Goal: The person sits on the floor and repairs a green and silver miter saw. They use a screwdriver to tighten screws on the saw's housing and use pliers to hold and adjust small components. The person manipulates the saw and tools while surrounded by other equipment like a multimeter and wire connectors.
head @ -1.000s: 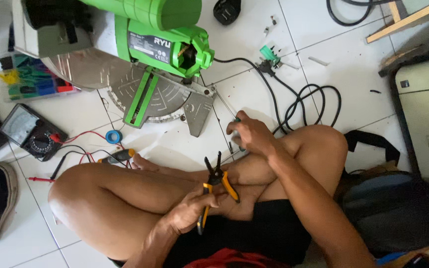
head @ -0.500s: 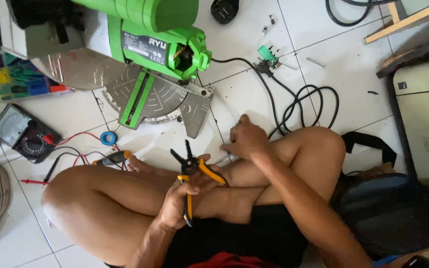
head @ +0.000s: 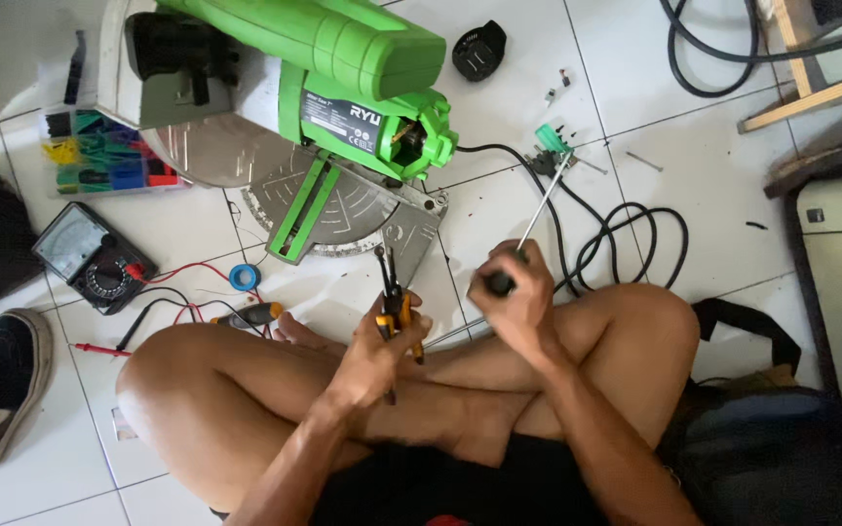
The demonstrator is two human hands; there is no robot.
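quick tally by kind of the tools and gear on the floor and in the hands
Hand tools: 2 – pliers in the left hand, screwdriver in the right hand
Power saws: 1 – green mitre saw
Meters: 1 – multimeter
Parts boxes: 1 – sorted parts box
Tape rolls: 1 – blue tape roll
Total: 6

Green saw (head: 324, 88) cut off at top edge.

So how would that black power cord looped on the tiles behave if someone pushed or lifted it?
The black power cord lies in loose loops, so it probably flops and drags rather than sliding as one piece. It runs to the green mitre saw, so lifting it would likely pull taut against that heavy-looking body. Unlikely to roll.
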